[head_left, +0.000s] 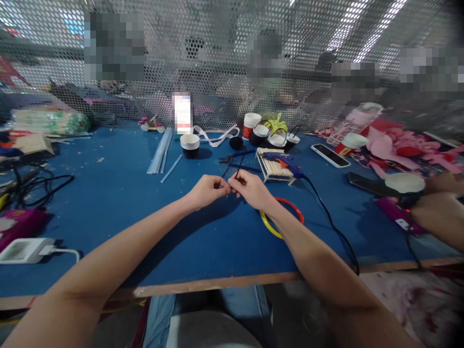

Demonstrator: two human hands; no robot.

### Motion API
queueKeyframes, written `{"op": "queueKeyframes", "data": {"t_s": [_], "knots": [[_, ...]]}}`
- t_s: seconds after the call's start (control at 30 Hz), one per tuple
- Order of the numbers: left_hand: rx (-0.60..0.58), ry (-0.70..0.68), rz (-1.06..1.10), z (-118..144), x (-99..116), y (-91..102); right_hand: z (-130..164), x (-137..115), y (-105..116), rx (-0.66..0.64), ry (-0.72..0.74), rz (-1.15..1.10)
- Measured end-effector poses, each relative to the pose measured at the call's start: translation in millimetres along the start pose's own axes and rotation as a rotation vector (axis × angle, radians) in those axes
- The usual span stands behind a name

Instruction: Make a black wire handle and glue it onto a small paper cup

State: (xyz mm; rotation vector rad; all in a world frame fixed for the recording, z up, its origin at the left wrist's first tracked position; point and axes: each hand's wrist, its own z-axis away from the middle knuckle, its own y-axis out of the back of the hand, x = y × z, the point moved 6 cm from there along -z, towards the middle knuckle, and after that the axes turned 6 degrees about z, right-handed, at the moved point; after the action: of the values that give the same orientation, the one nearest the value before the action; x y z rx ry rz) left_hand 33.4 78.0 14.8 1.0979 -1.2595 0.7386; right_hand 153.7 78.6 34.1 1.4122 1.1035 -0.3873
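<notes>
A wide blue desk [108, 208] fills the room's near side, backed by a perforated metal screen [217, 58]. Above its middle the person's 2 hands meet: the left hand [207, 190] and the right hand [251, 189] both have their fingers pinched narrow on a thin black wire [233, 169], which rises from the pinch as 2 fine strands leaning away toward the far side. It looks very light and springy, thin enough to slip, so I'd judge it best gripped close to the working point between thumb and fingertip, as both hands do. Under the right forearm lie 2 plastic rings on the desk, one red [294, 208] and one yellow [268, 226], overlapping. Just beyond the hands sits a blue glue gun [284, 163] resting on a little rack of wooden sticks [272, 170], its black cord [333, 227] trailing off the near edge. Farther back stand a black-and-white paper cup [190, 145], 3 small black pots with wire handles [277, 139], and clear glue sticks [160, 153]. A phone [330, 155] lies right of them. At the far right, another person's arm [440, 217] rests on the desk.
</notes>
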Motion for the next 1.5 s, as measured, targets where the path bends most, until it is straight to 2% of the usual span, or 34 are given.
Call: {"op": "queueKeyframes", "data": {"t_s": [0.13,0.27,0.47,0.63,0.77,0.87,1.07,1.3,1.5], "knots": [[0.014,-0.05,-0.093,0,1,0.4,0,2,2,0.061,-0.031,0.107],[0.073,-0.127,-0.272,3,8,0.7,1,-1,4,0.141,0.011,0.225],[0.121,-0.179,-0.352,6,13,-0.1,2,-3,5,0.19,-0.004,0.198],[0.083,-0.167,-0.221,4,7,-0.7,3,-2,7,0.188,-0.032,0.151],[-0.014,-0.053,0.007,2,0,-4.0,2,0,1,0.048,-0.058,-0.047],[-0.044,-0.009,0.098,2,1,-5.4,2,-1,-1,-0.028,-0.034,-0.147],[-0.01,0.001,0.11,2,2,-5.7,1,2,5,0.049,-0.063,-0.023],[0.002,-0.042,0.049,2,0,-7.3,2,-2,7,0.16,0.009,0.139],[-0.005,-0.04,0.044,3,0,-7.4,3,-2,9,0.217,0.008,0.178]]}}
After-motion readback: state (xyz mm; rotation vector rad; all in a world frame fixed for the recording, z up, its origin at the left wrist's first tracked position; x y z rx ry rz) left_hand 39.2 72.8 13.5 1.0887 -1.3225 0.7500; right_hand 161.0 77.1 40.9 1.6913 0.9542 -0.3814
